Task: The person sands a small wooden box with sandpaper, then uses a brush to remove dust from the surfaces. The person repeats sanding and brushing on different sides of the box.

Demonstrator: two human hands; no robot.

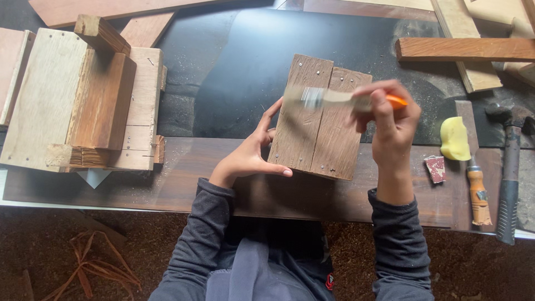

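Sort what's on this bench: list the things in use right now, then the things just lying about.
In use:
- nailed plank panel, steadied by the left hand
- paintbrush with orange handle, gripped in the right hand

Lying about:
- hammer
- yellow sponge
- sandpaper scrap
- wooden-handled tool
- wooden box assembly
- loose plank

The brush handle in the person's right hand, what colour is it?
Orange: the brush handle pokes out of the right hand, clearest in the head view.
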